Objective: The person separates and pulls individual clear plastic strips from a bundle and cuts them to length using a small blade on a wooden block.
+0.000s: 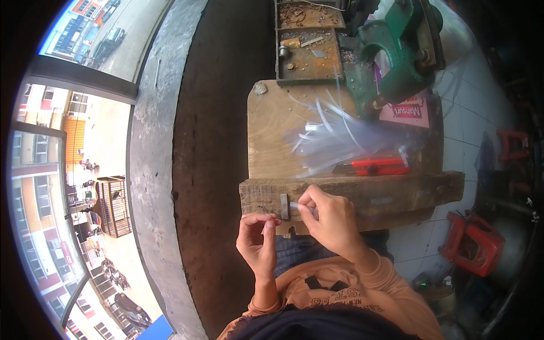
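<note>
My right hand (335, 222) pinches a short, thin, clear plastic strip (294, 205) between thumb and fingertips, over the front edge of a rough wooden beam (340, 193). Right by the strip's end is a small grey metal piece (284, 207) fixed to the beam. My left hand (258, 241) sits just left of it, thumb and forefinger brought together; whatever they hold is too small to make out. Beyond the beam, a loose bundle of clear plastic strips (340, 136) lies on the wooden board (266, 136).
Behind the beam lie red-handled tools (379, 166). A green cast-metal machine (362, 85) stands at the far right of the board, beside a rusty metal tray (309, 81) with small parts. A red plastic stool (473, 243) is on the tiled floor; a concrete ledge (156, 141) runs along the left.
</note>
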Tool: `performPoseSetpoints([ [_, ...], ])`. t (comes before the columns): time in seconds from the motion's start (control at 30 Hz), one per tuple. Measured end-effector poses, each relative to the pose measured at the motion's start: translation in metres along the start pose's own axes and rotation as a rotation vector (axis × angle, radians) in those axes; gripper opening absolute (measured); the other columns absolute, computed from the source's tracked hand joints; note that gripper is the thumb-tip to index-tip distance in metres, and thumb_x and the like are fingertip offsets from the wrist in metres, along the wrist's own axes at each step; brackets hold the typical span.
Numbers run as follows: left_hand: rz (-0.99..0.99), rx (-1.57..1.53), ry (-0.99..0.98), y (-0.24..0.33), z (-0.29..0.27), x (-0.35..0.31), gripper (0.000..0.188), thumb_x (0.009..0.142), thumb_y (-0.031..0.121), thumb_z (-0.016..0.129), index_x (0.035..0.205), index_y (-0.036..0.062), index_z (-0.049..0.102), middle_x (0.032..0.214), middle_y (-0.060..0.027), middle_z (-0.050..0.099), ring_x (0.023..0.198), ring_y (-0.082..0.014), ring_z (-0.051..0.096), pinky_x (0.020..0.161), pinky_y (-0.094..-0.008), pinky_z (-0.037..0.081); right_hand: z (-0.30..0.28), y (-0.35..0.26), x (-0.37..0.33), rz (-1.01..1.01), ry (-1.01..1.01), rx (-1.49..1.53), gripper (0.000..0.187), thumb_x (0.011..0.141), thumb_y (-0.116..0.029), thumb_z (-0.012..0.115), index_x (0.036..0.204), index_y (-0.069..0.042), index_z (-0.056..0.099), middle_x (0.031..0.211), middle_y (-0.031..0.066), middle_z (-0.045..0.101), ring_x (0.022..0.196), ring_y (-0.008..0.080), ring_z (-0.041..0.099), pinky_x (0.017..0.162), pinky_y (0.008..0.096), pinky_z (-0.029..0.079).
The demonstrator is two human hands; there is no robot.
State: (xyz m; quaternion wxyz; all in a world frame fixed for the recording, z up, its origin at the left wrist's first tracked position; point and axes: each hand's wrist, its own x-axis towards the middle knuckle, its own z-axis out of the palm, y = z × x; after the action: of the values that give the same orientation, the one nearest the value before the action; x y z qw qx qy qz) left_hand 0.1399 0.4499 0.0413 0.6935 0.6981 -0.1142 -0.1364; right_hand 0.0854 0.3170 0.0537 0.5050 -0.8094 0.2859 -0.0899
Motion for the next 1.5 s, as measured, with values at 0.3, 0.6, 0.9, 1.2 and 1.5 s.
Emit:
performPoseSetpoints([
  [0.3,-0.011,0.018,0.021,0.003,0.003,0.001,0.007,0.084,-0.003,0.056,0.090,-0.0011,0.052,0.085,-0.0067,0.054,0.074,-0.0129,0.057,0.070,-0.0243,0.046,0.002,0.000,-0.001,-0.070,0.054,-0.044,0.005,0.077,-0.004,0.060,0.080,-0.004,0.056,0.063,0.0104,0.061,0.057,0.0246,0.062,0.051,0.0319,0.045],
  [0.6,0.004,0.017,0.002,-0.002,0.000,0.001,0.008,0.084,-0.005,0.055,0.091,-0.0019,0.053,0.088,-0.0082,0.055,0.076,-0.0130,0.059,0.071,-0.0237,0.047,-0.003,0.000,0.002,0.100,-0.067,0.138,0.005,0.077,-0.007,0.061,0.080,-0.003,0.061,0.061,0.0083,0.062,0.046,0.0180,0.060,0.048,0.0281,0.046],
  [0.9,-0.030,0.070,0.035,-0.003,0.002,0.003,0.006,0.085,0.000,0.056,0.091,0.0006,0.053,0.085,-0.0056,0.057,0.072,-0.0104,0.058,0.060,-0.0193,0.041,-0.007,-0.006,0.004,0.128,-0.132,0.034,0.008,0.077,-0.013,0.060,0.080,-0.007,0.063,0.062,0.0085,0.063,0.054,0.0212,0.062,0.053,0.0319,0.046],
  [1.2,-0.043,0.089,0.052,-0.006,0.003,0.005,0.006,0.085,0.001,0.057,0.091,0.0010,0.054,0.085,-0.0051,0.058,0.071,-0.0091,0.058,0.056,-0.0175,0.041,0.000,-0.009,0.005,0.071,-0.057,-0.110,0.007,0.076,-0.011,0.057,0.078,-0.007,0.052,0.068,0.0092,0.062,0.063,0.0324,0.061,0.056,0.0432,0.045],
  [1.5,-0.044,0.081,0.051,-0.008,0.000,0.005,0.006,0.085,0.000,0.056,0.091,0.0008,0.054,0.085,-0.0053,0.058,0.071,-0.0087,0.057,0.055,-0.0167,0.042,-0.001,-0.008,0.004,0.011,-0.061,-0.115,0.008,0.077,-0.011,0.061,0.079,-0.008,0.054,0.067,0.0074,0.061,0.060,0.0272,0.061,0.053,0.0376,0.044],
])
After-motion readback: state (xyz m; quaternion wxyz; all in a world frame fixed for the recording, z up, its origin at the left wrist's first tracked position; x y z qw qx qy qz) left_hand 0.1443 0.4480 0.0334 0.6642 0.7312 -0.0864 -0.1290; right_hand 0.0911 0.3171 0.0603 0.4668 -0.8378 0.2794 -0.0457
